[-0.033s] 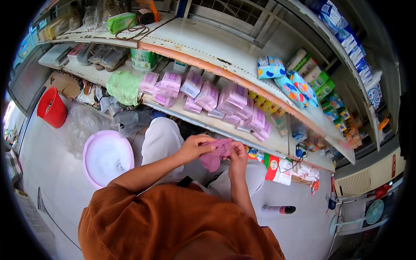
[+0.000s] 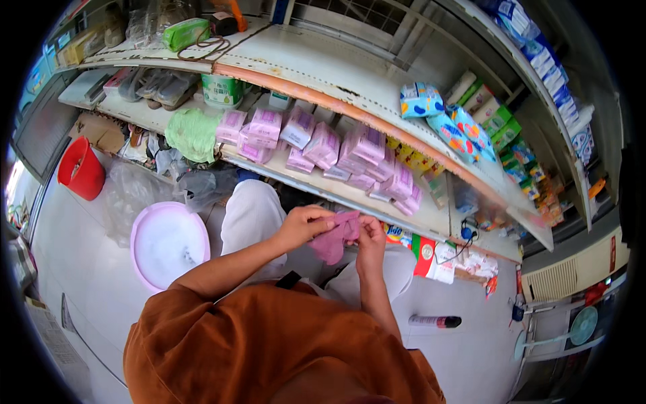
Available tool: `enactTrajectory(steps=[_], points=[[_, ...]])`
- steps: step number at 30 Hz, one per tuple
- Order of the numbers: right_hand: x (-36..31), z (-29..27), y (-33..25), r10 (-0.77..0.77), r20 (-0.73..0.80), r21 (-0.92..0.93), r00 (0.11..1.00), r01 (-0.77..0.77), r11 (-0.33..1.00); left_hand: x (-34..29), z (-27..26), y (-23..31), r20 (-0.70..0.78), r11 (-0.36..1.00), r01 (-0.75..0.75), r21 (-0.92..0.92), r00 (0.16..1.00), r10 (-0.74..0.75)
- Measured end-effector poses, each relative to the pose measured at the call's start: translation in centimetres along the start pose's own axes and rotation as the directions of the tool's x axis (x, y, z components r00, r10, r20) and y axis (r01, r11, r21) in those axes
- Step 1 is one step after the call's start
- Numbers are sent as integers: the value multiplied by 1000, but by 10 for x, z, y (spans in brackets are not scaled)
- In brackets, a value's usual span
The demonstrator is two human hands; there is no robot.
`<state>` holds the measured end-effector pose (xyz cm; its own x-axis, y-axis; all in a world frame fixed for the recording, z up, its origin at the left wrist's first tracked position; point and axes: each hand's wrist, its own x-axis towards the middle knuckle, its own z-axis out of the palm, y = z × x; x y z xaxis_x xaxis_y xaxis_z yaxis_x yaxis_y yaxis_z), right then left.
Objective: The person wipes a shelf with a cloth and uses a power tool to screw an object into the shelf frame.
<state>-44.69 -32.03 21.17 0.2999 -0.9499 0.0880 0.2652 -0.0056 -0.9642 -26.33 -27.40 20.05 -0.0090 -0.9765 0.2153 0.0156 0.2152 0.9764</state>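
Note:
A pink cloth (image 2: pixel 331 246) hangs between my two hands, above my lap. My left hand (image 2: pixel 303 227) pinches its upper left edge, fingers closed. With thumb and fingers together, my right hand (image 2: pixel 370 237) grips the upper right edge. The cloth's lower part droops loosely below the left fingers. Just beyond my hands runs the lower shelf (image 2: pixel 296 176), with stacked pink-and-white boxes (image 2: pixel 321 145) on it. To my left on the floor stands a pink-rimmed basin (image 2: pixel 138 262) with whitish water in it.
A red bucket (image 2: pixel 81 172) and clear plastic bags (image 2: pixel 128 195) are at the left. A green cloth (image 2: pixel 192 135) drapes over the shelf edge. Colourful packets (image 2: pixel 442 261) lie beneath the shelf. A spray can (image 2: pixel 436 322) lies on the floor at the right. Blue patterned packs (image 2: pixel 422 101) sit on the upper shelf.
My hands and the pink cloth stay nearly in place; the cloth's hanging folds differ slightly. The whole view has shifted very little.

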Motion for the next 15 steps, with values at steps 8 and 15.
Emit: enactTrajectory(steps=[8,15], points=[[1,-12,19,116,-129,147,985,-97,984,-8,-18,22,-215,824,88,-559,945,-247],[-6,-6,34,9,-202,34,979,-2,999,-4,-4,26,-88,819,147,-555,968,-233]])
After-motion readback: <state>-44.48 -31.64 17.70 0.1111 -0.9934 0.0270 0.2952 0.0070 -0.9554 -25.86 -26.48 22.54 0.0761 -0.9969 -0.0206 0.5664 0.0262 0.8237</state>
